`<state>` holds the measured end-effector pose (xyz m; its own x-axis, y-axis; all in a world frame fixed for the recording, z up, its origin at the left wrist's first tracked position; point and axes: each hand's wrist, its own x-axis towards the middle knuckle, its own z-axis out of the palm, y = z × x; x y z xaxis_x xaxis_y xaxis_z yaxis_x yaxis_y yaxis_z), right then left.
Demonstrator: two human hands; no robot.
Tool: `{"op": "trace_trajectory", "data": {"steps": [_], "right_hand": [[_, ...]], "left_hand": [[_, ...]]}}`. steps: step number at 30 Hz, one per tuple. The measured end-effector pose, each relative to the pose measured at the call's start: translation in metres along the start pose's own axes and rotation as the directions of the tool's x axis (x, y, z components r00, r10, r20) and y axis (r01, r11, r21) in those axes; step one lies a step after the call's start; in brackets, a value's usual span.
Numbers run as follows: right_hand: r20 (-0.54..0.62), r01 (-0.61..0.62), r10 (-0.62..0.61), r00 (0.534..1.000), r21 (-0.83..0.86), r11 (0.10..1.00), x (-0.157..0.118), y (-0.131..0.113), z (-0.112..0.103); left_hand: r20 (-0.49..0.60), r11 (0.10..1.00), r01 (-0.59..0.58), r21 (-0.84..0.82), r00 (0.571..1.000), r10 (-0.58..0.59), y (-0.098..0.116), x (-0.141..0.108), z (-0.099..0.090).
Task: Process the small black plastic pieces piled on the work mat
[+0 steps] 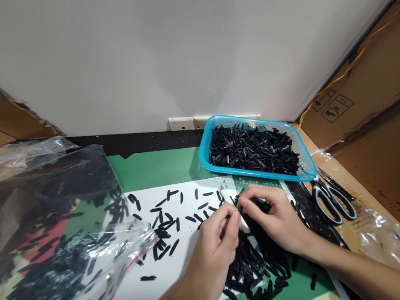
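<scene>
My left hand point(217, 247) and my right hand point(269, 213) meet over a heap of small black plastic pieces point(242, 266). Thumb and forefinger of each are pinched together, almost touching, around one small dark piece that the fingertips mostly hide. Beneath them, a narrow whitish strip point(250, 239) lies across the heap. To the left, more loose black pieces point(164, 225) are scattered over a white sheet point(128, 294). Just beyond the hands stands a blue plastic basket point(252, 173) filled with similar black pieces.
A clear zip bag point(56, 251) of black pieces covers the left side. Scissors point(332, 202) and a slim metal tool point(335, 184) lie at right beside a small clear bag point(380, 235). Cardboard boxes point(363, 88) flank the table; a white wall point(128, 59) stands behind.
</scene>
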<state>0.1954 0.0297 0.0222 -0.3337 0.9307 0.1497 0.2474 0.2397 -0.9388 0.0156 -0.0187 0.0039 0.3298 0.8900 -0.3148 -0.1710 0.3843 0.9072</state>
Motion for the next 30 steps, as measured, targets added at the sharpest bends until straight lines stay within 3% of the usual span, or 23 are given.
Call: {"op": "trace_trajectory", "data": {"steps": [6,12,19,21,24,25,27,29,30], "right_hand": [[-0.006,0.019,-0.018,1.0,0.097,0.995,0.0,0.004,-0.003],[0.0,0.073,-0.073,0.997,0.018,0.997,-0.003,0.003,-0.003],[0.041,0.222,-0.218,0.975,-0.153,0.963,-0.003,0.004,0.0],[0.064,0.367,-0.364,0.929,-0.278,0.888,-0.002,0.001,-0.007],[0.058,0.555,-0.614,0.787,-0.499,0.665,0.003,-0.008,-0.026],[-0.02,0.533,-0.652,0.758,-0.558,0.636,0.007,-0.011,-0.033],[-0.247,0.391,-0.638,0.73,-0.614,0.685,0.015,-0.014,-0.043],[-0.319,0.265,-0.548,0.773,-0.623,0.736,0.023,-0.012,-0.046],[-0.257,0.257,-0.516,0.817,-0.639,0.725,0.025,-0.008,-0.044]], "left_hand": [[0.005,0.998,0.009,-0.067,1.0,-0.008,0.002,-0.002,0.0],[0.008,0.994,-0.001,-0.105,1.0,0.002,0.003,-0.001,0.0],[-0.004,0.995,0.015,-0.094,1.0,-0.015,0.003,-0.002,0.001],[0.005,0.995,0.004,-0.096,1.0,-0.004,0.004,-0.002,0.001],[0.027,0.995,-0.013,-0.096,1.0,0.016,0.005,-0.003,0.002],[0.036,0.995,-0.021,-0.101,0.999,0.025,0.006,-0.003,0.002],[0.051,0.993,-0.037,-0.114,0.998,0.043,0.006,-0.004,0.002],[0.056,0.993,-0.044,-0.114,0.997,0.051,0.007,-0.004,0.003],[0.053,0.993,-0.044,-0.111,0.997,0.051,0.007,-0.003,0.003]]}}
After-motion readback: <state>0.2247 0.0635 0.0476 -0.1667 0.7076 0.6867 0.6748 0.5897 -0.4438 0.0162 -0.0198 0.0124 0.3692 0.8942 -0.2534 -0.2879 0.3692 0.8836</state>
